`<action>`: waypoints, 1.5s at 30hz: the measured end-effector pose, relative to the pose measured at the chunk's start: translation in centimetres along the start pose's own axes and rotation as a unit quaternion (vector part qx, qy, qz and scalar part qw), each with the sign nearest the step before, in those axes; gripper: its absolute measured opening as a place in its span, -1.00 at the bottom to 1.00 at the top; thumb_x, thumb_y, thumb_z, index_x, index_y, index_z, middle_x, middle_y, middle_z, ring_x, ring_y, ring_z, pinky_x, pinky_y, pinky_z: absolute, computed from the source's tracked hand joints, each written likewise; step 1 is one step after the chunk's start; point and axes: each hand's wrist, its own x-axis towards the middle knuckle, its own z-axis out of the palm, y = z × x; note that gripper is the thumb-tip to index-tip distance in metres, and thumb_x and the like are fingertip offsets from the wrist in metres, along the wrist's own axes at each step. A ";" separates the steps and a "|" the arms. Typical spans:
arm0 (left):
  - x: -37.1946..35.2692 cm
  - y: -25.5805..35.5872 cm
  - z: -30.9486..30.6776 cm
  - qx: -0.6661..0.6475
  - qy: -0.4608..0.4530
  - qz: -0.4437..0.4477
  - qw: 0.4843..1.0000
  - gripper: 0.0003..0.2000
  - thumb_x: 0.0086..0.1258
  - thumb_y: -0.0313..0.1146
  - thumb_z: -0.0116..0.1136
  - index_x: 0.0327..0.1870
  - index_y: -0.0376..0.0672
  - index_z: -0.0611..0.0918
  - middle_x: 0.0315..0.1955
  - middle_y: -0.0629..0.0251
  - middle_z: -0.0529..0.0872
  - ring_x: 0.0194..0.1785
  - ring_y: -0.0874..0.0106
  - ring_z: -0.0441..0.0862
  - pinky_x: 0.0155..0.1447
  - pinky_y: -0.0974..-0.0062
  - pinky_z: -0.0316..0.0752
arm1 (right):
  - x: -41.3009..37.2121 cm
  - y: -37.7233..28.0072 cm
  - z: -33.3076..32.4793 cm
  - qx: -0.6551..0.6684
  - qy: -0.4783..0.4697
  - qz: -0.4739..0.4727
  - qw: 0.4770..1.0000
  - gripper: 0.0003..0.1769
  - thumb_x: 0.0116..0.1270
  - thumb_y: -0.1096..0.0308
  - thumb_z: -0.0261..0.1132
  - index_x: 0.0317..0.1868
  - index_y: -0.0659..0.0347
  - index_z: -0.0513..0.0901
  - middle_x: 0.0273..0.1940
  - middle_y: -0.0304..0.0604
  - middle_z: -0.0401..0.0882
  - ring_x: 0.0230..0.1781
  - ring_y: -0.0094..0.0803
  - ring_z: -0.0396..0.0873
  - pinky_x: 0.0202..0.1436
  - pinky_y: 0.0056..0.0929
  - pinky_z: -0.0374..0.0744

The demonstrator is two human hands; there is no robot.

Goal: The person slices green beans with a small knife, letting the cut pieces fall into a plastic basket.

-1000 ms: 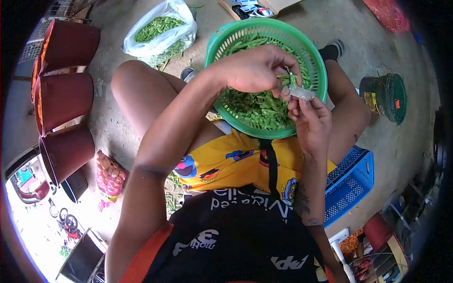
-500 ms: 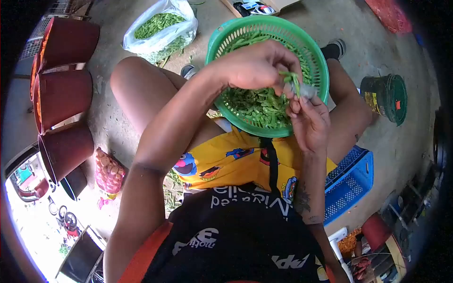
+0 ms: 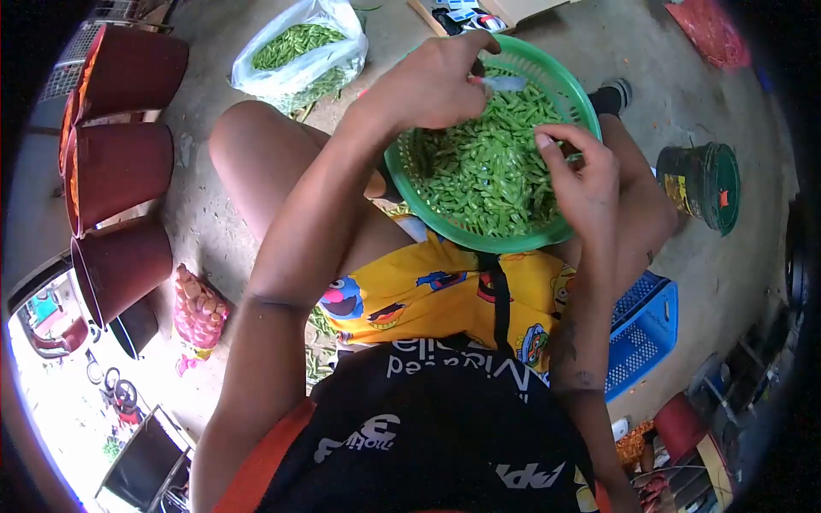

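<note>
My left hand point(image 3: 440, 81) is closed on a small knife point(image 3: 505, 83), whose pale blade sticks out to the right over the far part of the basket. Most of its handle is hidden in the fingers. Beneath both hands is a round green plastic basket point(image 3: 584, 107) between my legs, holding many cut pieces of green beans point(image 3: 496, 175). My right hand point(image 3: 586, 175) hovers over the basket's right side, thumb against the curled forefinger. Anything between those fingertips is too hidden to make out.
A clear plastic bag point(image 3: 342, 56) of green beans stands beyond my left knee. Several dark red buckets point(image 3: 128, 175) line the left, near a net bag point(image 3: 201, 312). At right are a dark green bucket point(image 3: 697, 184) and a blue crate point(image 3: 641, 342). An open cardboard box point(image 3: 513, 8) lies ahead.
My hands have come apart. The left moved up and left with the knife; the right moved right and down. The green bean pieces held between them no longer show in the fingers.
</note>
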 end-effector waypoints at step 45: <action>0.4 0.8 1.6 -0.322 -0.200 -0.015 0.925 -0.68 0.44 -0.62 0.28 0.19 -0.40 0.67 -0.21 0.29 0.75 -0.16 0.54 0.74 -0.01 0.56 0.69 | -3.1 -1.1 0.3 0.075 0.109 -0.016 0.991 -0.68 0.42 0.39 0.58 0.14 0.21 0.83 -0.22 -0.35 0.76 -0.30 -0.69 0.49 -0.30 -0.65 0.44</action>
